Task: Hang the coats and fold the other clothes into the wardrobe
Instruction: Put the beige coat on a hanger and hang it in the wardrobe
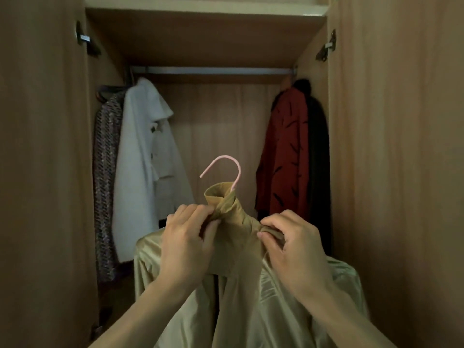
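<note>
Left hand [186,238], right hand [294,245] pinch collar [227,198].

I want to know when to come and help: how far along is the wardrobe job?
Done: a white coat, a patterned garment, a red coat and a black garment hang from the rail. In hand: the left hand and right hand pinch a khaki coat near its collar, on a pink hanger, below the rail. Left: hooking it on; no folded clothes show.
</note>
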Demonstrator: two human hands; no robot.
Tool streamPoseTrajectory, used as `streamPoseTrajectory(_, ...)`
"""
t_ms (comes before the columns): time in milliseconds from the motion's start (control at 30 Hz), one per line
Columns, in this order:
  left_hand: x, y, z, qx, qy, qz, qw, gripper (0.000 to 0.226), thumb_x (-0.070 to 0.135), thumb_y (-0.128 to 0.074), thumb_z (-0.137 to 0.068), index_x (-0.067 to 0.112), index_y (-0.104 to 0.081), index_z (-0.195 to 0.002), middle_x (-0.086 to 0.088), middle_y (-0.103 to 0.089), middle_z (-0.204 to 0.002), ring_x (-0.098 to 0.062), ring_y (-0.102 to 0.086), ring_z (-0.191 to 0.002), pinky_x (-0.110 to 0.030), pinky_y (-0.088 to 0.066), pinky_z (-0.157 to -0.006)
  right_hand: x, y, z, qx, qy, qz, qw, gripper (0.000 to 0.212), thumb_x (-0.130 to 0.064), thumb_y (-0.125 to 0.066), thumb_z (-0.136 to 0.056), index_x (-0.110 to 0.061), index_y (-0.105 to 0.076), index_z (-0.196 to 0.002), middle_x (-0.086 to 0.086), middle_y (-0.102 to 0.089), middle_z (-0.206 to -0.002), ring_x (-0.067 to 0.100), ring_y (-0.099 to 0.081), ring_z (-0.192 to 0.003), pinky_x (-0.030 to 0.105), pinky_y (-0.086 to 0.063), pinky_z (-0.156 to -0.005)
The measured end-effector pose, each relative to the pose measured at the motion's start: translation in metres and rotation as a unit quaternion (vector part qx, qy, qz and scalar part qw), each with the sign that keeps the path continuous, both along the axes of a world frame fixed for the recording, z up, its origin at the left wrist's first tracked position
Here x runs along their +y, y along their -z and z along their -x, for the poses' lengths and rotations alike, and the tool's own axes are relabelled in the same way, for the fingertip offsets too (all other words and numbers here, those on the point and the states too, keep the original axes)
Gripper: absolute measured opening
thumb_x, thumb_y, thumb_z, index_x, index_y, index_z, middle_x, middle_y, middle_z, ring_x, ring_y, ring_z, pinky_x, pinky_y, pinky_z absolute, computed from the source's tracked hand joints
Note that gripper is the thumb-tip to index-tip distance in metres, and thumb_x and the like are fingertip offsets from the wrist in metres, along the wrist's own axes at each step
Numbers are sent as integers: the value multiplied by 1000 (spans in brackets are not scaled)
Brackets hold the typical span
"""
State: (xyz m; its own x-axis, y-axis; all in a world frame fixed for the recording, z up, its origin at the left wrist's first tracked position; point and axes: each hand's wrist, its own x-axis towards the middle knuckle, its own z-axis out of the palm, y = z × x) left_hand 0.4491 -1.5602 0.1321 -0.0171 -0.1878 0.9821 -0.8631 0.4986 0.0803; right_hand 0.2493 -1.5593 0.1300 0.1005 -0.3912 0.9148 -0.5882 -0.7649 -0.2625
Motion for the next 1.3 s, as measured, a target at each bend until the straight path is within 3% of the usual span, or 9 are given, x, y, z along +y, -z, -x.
streamPoseTrajectory(200, -44, -25, -28, -5, 13, 27, 1000, 15, 9, -74, -83, 17, -65, -91, 9, -59, -85, -14, -52, -79, -40, -47, -69, -49, -25, -29, -28, -3, 28, 999, 9, -12, -78, -81, -19, -73, -86, -12, -60, -80, 4, -60, -73, 31, -52, -64)
streamPoseTrajectory(367, -81, -40, -61, -22, 3, 25, 999, 14, 9, -75, -81, 14, -65, -90, 4, -61, -85, -19, -54, -80, -46, -47, -68, -86, -41, -60, -33, -11, 18, 999, 12, -10, -81, -75, -19, -74, -78, -13, -61, -72, 7, -61, -68, 16, -45, -60)
streamPoseTrajectory(500, -110, -49, -85, -55, -47, 10, 997, 16, 15, -74, -80, 19, -62, -90, 5, -62, -85, -20, -51, -82, -43, -45, -67, -110, -54, -77, -21, -71, -95, 993, 14, -14, -81, -76, -26, -74, -75, -8, -68, -66, 4, -63, -62, 14, -45, -57)
streamPoseTrajectory(700, -148, -46, -104, -83, -7, -18, 996, 24, -1, -65, -78, 15, -58, -94, 0, -58, -90, -19, -47, -85, -28, -36, -71, -127, -47, -103, -62, -165, -222, 959, 14, -16, -71, -87, -26, -65, -95, -1, -72, -74, 13, -59, -60, 27, -49, -62)
streamPoseTrajectory(833, -160, -44, -115, -78, 48, -16, 996, 21, 1, -57, -78, 16, -56, -93, 7, -52, -89, -16, -50, -83, -26, -37, -71, -140, -45, -103, -104, -329, -321, 882, 22, -3, -54, -95, -21, -63, -103, 8, -75, -84, 12, -67, -65, 21, -51, -60)
streamPoseTrajectory(967, -160, -44, -115, -64, 123, -44, 989, 17, 5, -57, -83, 18, -59, -94, 9, -59, -89, -14, -60, -84, -35, -49, -73, -178, -48, -111, -36, -246, -172, 953, 28, -4, -70, -85, -26, -61, -98, 2, -73, -82, 11, -68, -71, 24, -51, -66)
streamPoseTrajectory(1067, -159, -43, -108, -56, 210, -91, 972, 14, 6, -55, -91, 19, -61, -95, 4, -65, -89, -18, -65, -85, -41, -52, -72, -206, -55, -117, 0, -240, -124, 963, 42, -16, -78, -79, -33, -60, -112, -15, -68, -102, 2, -64, -99, 21, -50, -80)
streamPoseTrajectory(1167, -160, -41, -100, -11, 297, -128, 946, 17, 6, -57, -94, 18, -64, -104, 0, -69, -97, -19, -67, -92, -32, -54, -80, -225, -57, -117, 17, -328, -165, 930, 47, -25, -78, -79, -32, -59, -122, -14, -69, -113, 4, -63, -109, 27, -52, -92)
streamPoseTrajectory(1300, -162, -40, -89, 88, 386, -158, 905, 32, -5, -66, -88, 15, -66, -113, -11, -69, -105, -22, -67, -96, -29, -56, -83, -238, -52, -110, 5, -498, -296, 815, 39, -26, -73, -85, -13, -63, -120, 4, -72, -116, 21, -67, -111, 35, -52, -96)
